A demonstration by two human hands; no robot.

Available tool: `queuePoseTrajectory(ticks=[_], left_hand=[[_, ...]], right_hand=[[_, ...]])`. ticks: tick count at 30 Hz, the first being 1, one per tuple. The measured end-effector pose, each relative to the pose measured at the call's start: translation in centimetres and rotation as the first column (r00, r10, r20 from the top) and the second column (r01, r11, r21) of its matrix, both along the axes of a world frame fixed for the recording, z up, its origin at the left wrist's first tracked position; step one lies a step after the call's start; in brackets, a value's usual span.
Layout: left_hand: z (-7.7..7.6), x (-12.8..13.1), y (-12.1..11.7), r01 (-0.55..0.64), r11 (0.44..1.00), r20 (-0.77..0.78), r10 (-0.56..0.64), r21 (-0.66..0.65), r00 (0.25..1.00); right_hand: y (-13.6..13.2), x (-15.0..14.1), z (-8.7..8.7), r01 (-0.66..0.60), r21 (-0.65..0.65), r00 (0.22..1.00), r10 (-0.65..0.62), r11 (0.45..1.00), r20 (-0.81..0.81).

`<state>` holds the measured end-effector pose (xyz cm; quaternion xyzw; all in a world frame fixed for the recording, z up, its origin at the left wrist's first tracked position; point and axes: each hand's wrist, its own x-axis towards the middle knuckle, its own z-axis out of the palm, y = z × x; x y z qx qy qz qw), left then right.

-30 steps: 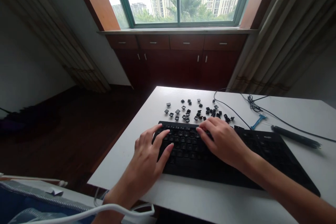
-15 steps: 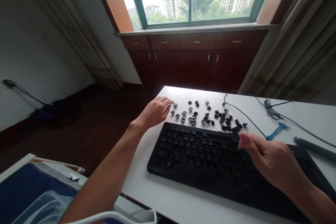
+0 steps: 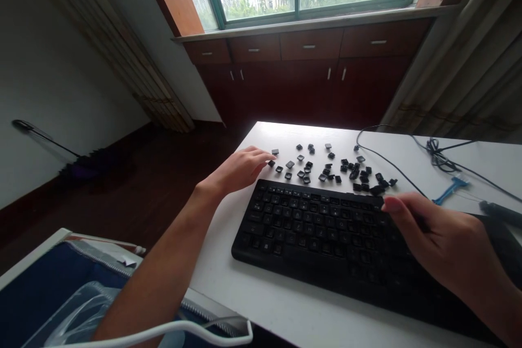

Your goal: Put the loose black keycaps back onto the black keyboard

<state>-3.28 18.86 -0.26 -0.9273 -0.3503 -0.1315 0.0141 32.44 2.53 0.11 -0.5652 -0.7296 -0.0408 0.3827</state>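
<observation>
A black keyboard (image 3: 293, 228) with many key spots bare of caps lies on the white table. Loose black keycaps (image 3: 290, 165) are scattered just behind it. My left hand (image 3: 248, 166) is by the keyboard's far left corner, fingers stretched out and lowered. Its fingertips are at a single keycap (image 3: 271, 163), touching or nearly so. Over the keyboard's right part hangs my right hand (image 3: 444, 234), fingers curled with the thumb pressed against them. Whatever it may hold is hidden.
A blue plastic tool (image 3: 451, 189) lies right of the keycaps, near a bundled black cable (image 3: 438, 155). A dark rod-like object (image 3: 499, 211) is by the right hand. At lower left stands a blue-lined basket (image 3: 44, 277) with a white frame, holding clear plastic.
The view has tipped down slightly. My left fingertips have shifted from beside the farthest left keycap to the nearer one. My right hand keeps its closed shape over the keyboard.
</observation>
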Motion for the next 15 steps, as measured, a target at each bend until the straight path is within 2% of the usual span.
queuePoseTrajectory(ticks=[3, 8, 15], left_hand=[[0.21, -0.14, -0.16, -0.008, 1.000, 0.005, 0.008, -0.007, 1.000], [0.41, 0.04, -0.29, -0.002, 1.000, -0.004, 0.002, -0.021, 1.000], [0.21, 0.30, -0.23, 0.046, 0.998, 0.001, -0.046, -0.036, 0.999]], right_hand=[[0.25, -0.07, 0.17, 0.055, 0.013, 0.998, -0.055, 0.998, 0.044], [0.51, 0.06, 0.17, 0.145, 0.053, 0.989, -0.146, 0.988, 0.015], [0.94, 0.47, 0.36, 0.119, 0.112, 0.993, -0.116, 0.987, -0.039]])
